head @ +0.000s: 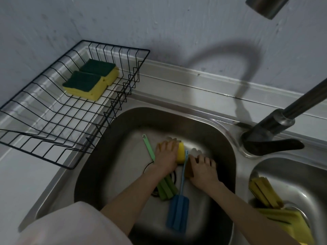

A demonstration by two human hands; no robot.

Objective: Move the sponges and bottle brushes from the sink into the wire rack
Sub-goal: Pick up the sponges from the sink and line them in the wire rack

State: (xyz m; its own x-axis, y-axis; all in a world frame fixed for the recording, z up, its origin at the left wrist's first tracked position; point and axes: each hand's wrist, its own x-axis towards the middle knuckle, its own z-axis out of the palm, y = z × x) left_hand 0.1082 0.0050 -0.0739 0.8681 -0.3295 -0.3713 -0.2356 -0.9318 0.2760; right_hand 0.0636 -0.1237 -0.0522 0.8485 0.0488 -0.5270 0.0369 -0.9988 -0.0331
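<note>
While two sponges (92,80) are sitting in the rack (53,110), we're reaching into the sink (177,117). L hand (166,157) is gripping a yellow sponge (180,154); R hand (203,169) is pressing fingers-spread on another, grip unclear.

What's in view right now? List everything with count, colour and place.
Sponges: 2, yellow with green tops, in rack.
Rack: 1, black wire, counter left of sink.
Sponge: 1, yellow, sink, under left hand.
Sponge: 1, brownish, sink, under right hand.
Green brush: 1, sink.
Blue brush: 1, sink.
Yellow brush: 1, right basin.
Tap: 1, dark metal, behind the basins.
Left hand, right hand: each on a sponge.
</note>
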